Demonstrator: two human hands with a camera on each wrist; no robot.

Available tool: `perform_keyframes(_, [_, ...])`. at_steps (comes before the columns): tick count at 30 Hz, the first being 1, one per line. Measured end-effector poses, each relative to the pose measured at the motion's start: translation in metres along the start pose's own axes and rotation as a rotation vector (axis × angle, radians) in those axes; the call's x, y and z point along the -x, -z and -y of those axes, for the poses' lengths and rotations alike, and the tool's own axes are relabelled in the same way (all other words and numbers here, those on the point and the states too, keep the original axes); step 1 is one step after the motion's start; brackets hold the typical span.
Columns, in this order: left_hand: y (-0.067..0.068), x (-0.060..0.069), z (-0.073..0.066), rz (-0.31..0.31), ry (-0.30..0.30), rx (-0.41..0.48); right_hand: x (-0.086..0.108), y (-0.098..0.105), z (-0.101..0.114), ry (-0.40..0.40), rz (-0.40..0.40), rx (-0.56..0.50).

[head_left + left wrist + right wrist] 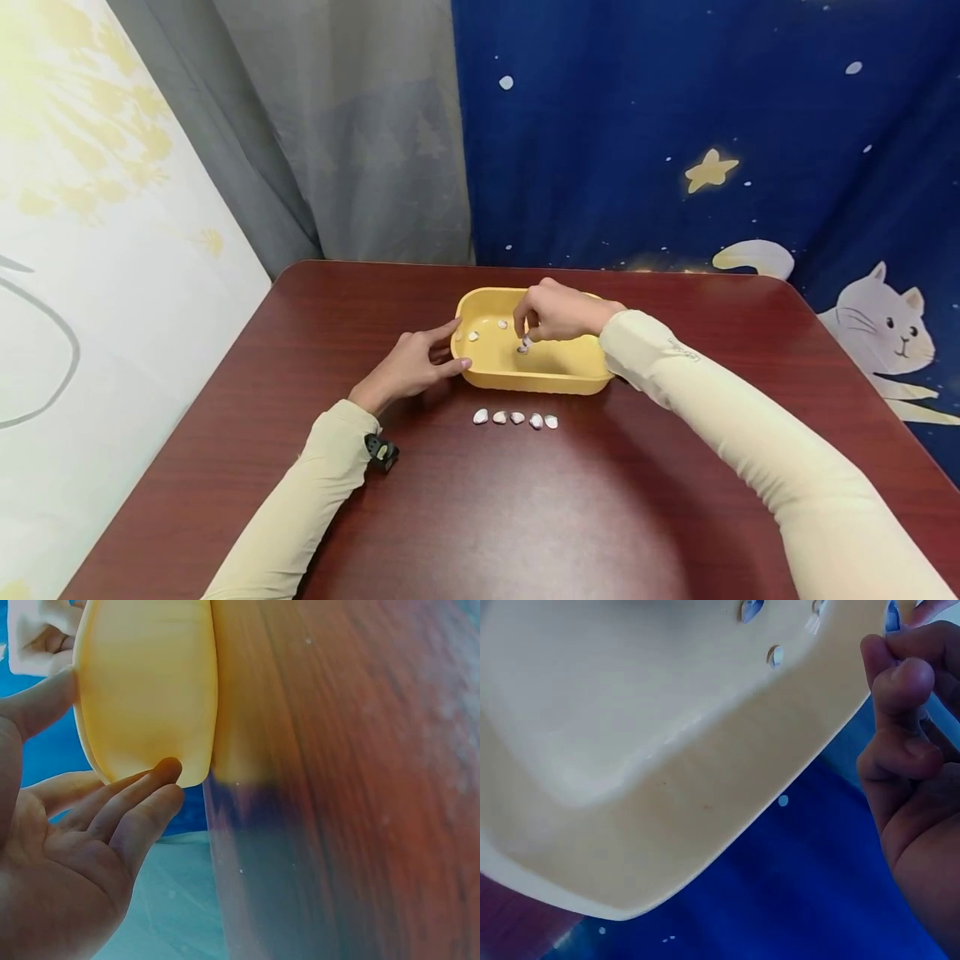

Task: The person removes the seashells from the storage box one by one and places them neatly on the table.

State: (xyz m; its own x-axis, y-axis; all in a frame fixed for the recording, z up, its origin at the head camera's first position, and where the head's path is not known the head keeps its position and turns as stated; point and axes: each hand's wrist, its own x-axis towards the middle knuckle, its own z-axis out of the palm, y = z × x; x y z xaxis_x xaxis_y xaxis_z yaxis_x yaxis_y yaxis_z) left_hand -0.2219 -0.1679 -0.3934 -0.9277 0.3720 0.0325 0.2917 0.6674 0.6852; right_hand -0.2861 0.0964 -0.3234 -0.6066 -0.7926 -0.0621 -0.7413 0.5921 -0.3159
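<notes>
My right hand (558, 310) is over the yellow basin (536, 382), pinching a small seashell (892, 616) between thumb and fingertip. Just below it another shell (522, 349) lies on the basin floor. Two more shells are farther left inside, one by the back wall (502, 324) and one near the left end (473, 336). My left hand (408, 364) rests against the basin's left end. Its thumb touches the rim and its fairly straight fingers (161, 774) lie along the outer wall.
In front of the basin, several pale shells (517, 417) lie in a row on the dark red-brown table (480, 508). Behind the table's far edge hang a grey curtain (375, 167) and a blue one (600, 150). A white patterned surface (90, 275) borders the left side.
</notes>
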Motion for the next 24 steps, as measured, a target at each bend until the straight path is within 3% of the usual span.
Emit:
perform_keyframes(7, [0.002, -0.003, -0.001, 0.015, 0.014, 0.027, 0.018, -0.002, 0.006, -0.033, -0.012, -0.065])
perform_keyframes(12, [0.001, -0.004, 0.0, 0.01, 0.012, 0.008, 0.026, -0.004, 0.016, 0.017, -0.073, -0.07])
perform_keyframes(24, [0.002, -0.006, -0.002, 0.017, 0.012, 0.071, 0.04, -0.013, 0.039, 0.122, -0.149, -0.05])
